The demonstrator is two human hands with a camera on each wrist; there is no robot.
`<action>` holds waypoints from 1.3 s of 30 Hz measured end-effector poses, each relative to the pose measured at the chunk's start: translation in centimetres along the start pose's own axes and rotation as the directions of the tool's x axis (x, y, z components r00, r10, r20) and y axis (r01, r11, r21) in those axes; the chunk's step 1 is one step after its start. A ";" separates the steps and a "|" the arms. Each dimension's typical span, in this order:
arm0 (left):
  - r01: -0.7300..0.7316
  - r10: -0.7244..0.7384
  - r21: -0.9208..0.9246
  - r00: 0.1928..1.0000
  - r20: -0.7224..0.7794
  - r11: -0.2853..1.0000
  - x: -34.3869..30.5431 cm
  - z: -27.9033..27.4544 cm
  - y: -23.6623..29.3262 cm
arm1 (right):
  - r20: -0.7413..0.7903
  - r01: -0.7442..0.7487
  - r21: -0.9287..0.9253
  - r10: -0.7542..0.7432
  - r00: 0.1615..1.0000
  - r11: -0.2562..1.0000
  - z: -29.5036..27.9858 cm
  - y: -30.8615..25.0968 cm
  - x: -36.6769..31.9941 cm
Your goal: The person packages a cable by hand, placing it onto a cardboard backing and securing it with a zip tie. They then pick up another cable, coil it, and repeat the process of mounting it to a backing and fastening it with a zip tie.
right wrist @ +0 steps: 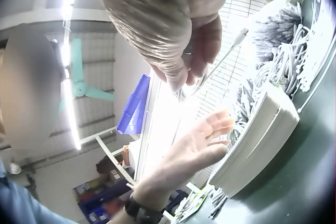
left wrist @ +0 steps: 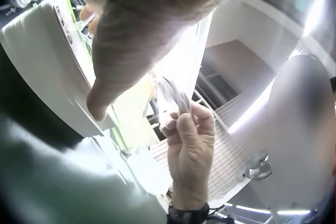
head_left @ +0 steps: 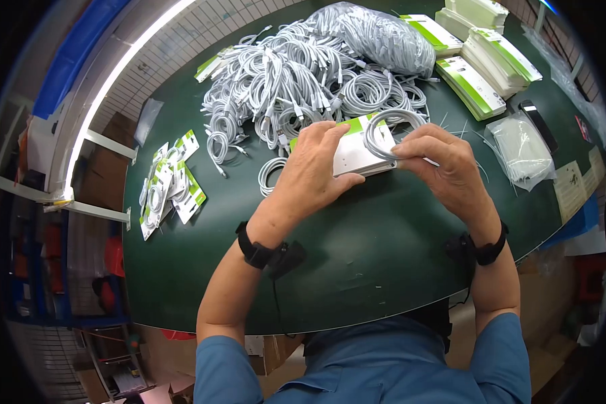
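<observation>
In the head view the right hand [head_left: 444,165] pinches a coiled grey-white cable [head_left: 378,138] between thumb and fingers, above a stack of white and green cards [head_left: 357,153]. The left hand [head_left: 313,165] rests at the left side of that stack, thumb along the near edge and fingers over the far side. The left wrist view shows the coil [left wrist: 173,95] in the right hand [left wrist: 191,145]. In the right wrist view, a cable end with a connector [right wrist: 240,36] sticks out from the right hand [right wrist: 178,29], and the card stack [right wrist: 257,140] stands beside the left hand [right wrist: 184,155].
A large heap of coiled cables [head_left: 283,74] and a plastic bag of cables [head_left: 384,40] lie at the back. Card stacks [head_left: 475,87] are at the back right, near a clear bag of white ties [head_left: 520,149]. Carded cables [head_left: 172,182] lie at the left.
</observation>
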State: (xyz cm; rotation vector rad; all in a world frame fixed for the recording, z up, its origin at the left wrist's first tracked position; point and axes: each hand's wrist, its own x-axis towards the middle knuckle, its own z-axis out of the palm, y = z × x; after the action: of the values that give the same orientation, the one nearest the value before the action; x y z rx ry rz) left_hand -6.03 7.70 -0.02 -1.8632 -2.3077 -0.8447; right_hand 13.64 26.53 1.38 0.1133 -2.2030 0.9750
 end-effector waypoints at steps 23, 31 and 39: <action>-0.222 0.338 0.401 0.909 -0.244 0.889 -1.7 -4.0 2.0 | -0.215 -0.060 0.303 0.129 0.968 0.951 0.2 -1.0 -0.7; -0.159 0.157 0.154 0.987 0.024 0.975 -9.0 0.2 8.5 | 0.076 -0.052 0.130 0.043 0.996 0.990 3.6 -4.2 -4.3; -0.075 0.079 0.138 0.997 -0.024 0.988 -7.0 0.8 6.8 | 0.028 -0.040 0.079 0.038 0.999 0.996 4.8 -3.0 -3.9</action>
State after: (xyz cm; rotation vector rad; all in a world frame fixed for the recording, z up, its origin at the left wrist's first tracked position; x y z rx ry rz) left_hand 2.28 2.63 -0.75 -1.8568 -2.1999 -0.6812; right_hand 14.79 20.41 -1.47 0.1212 -2.1978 1.0885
